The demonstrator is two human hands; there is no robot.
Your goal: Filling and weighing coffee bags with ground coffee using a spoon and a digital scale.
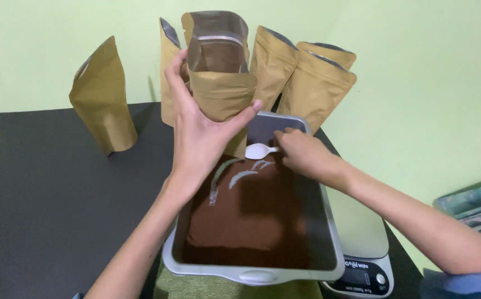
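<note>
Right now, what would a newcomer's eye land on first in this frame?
Centre frame, the left hand grips an open kraft pouch with a clear window above a grey baking pan of dark brown powder. Just right of it, the right hand holds a white plastic spoon over the powder. More kraft pouches stand along the back of the black table, and a kitchen scale sits at the pan's right.

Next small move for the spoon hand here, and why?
Probably dip the white spoon into the brown powder for a scoop. The spoon looks empty, the right hand holds it just above the tray, and the left hand holds the pouch open and upright beside it.
</note>
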